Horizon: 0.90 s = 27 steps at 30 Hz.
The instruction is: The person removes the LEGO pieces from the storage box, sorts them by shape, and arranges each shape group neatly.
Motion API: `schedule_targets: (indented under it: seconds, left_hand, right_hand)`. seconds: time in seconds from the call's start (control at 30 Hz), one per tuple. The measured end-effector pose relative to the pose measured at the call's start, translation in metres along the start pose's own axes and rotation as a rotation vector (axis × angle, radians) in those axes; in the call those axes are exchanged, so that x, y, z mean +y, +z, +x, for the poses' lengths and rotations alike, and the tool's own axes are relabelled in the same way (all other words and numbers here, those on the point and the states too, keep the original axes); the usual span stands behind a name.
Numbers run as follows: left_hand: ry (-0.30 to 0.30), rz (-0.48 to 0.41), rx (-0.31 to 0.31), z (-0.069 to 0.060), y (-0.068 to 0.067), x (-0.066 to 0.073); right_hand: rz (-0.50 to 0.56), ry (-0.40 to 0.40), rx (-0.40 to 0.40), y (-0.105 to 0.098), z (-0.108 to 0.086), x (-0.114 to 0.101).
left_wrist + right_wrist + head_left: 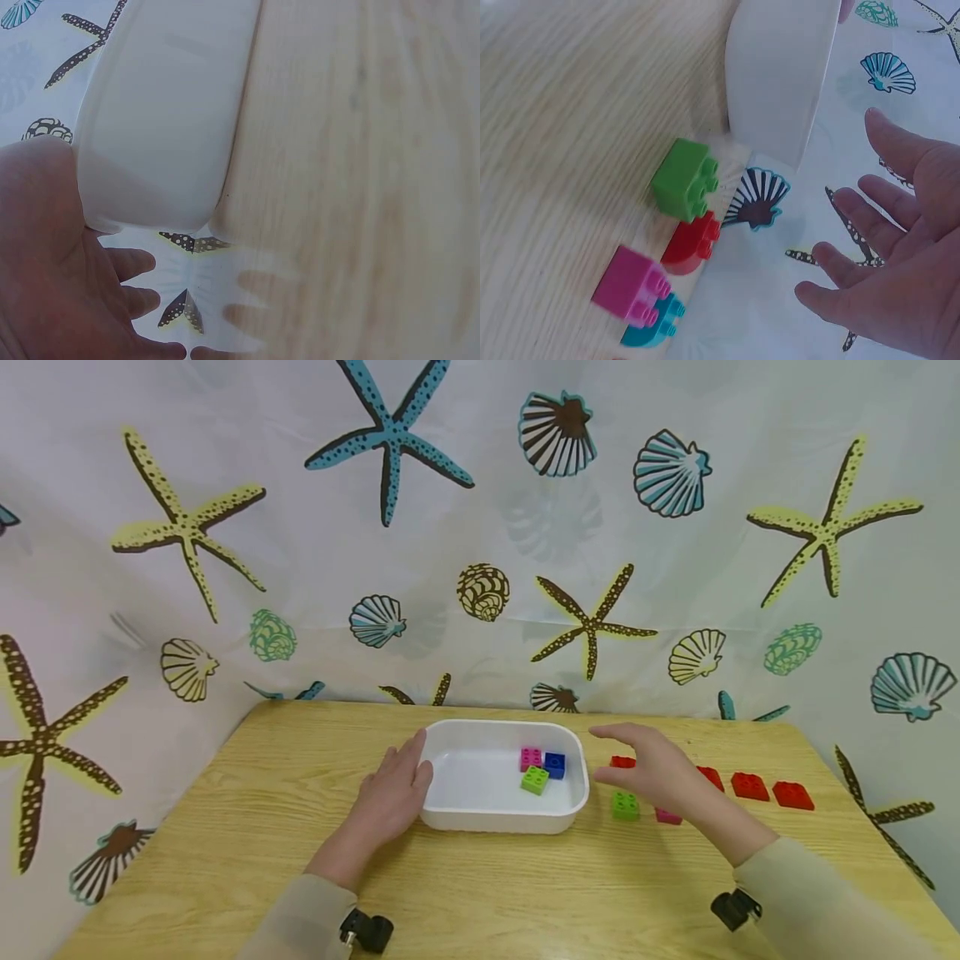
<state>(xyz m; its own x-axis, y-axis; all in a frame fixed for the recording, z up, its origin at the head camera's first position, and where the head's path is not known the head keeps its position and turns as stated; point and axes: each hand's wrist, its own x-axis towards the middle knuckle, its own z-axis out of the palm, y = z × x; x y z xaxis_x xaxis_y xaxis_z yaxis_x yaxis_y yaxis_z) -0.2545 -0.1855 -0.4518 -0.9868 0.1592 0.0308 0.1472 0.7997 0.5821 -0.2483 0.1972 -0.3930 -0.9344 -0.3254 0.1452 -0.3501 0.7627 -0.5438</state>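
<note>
From my remote seat: green brick on bench, just nearside of right hand, fingers spread, holding nothing. Left hand, fingers straight, seems touching left end of white tub. Tub between hands, long axis left-right, left hand nearer.

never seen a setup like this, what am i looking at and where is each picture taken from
There's no robot, just a person's left hand and right hand. The wide picture comes from a camera worn on the head; the others come from a camera on each wrist. On the wooden table stands a white tray holding a pink block, a blue block and a lime block. To its right lie a green block, another pink one, red pieces and a teal piece. The left hand is at the tray's left end; the right, fingers spread, holds nothing.
</note>
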Motion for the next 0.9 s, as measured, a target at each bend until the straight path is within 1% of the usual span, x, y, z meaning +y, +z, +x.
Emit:
schedule_targets:
  seconds: [0.17,0.3,0.4,0.57,0.77,0.9]
  left_hand:
    - [0.001,-0.002,0.002,0.0,0.0,0.0]
    - [-0.004,0.001,0.0,0.002,0.002,-0.002]
    - [-0.009,0.004,-0.002,0.003,0.003,-0.003]
    - [-0.01,0.006,-0.004,0.003,0.003,-0.003]
    - [-0.015,0.002,-0.001,0.0,0.001,-0.001]
    - [-0.015,0.003,0.004,0.0,0.001,-0.001]
  right_hand:
    - [0.021,-0.007,-0.035,0.01,0.015,-0.006]
    - [0.015,-0.004,-0.068,0.019,0.026,-0.008]
    - [-0.008,-0.001,-0.09,0.025,0.033,-0.009]
    - [-0.042,0.025,-0.122,0.033,0.044,-0.013]
    - [-0.106,0.073,-0.156,0.038,0.052,-0.017]
    - [-0.132,0.097,-0.163,0.042,0.055,-0.018]
